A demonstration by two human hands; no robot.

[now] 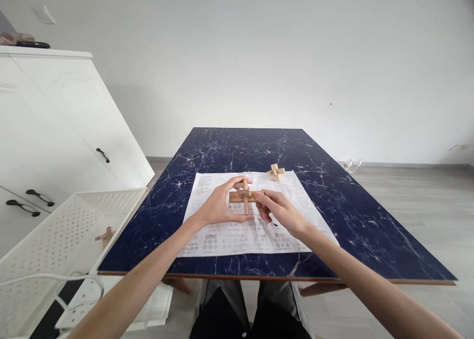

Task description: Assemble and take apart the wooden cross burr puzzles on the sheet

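A cross-shaped wooden interlocking puzzle (243, 194) is held between both hands, a little above a printed instruction sheet (211, 230). My left hand (220, 201) grips the upright stick by its two ends, thumb at the lower end and fingers at the upper one. My right hand (279, 208) pinches the right end of the horizontal bar between thumb and fingers. Near the sheet's far right corner sits another wooden puzzle (276, 171), a lighter cross-shaped block, touched by neither hand.
The sheet lies on a dark blue marbled table (244, 149). A white perforated basket (55, 230) with a wooden piece (106, 235) and a white cable (48, 277) stands to the left. Beyond it is a white cabinet (66, 117). Bottles (352, 166) rest on the floor by the wall.
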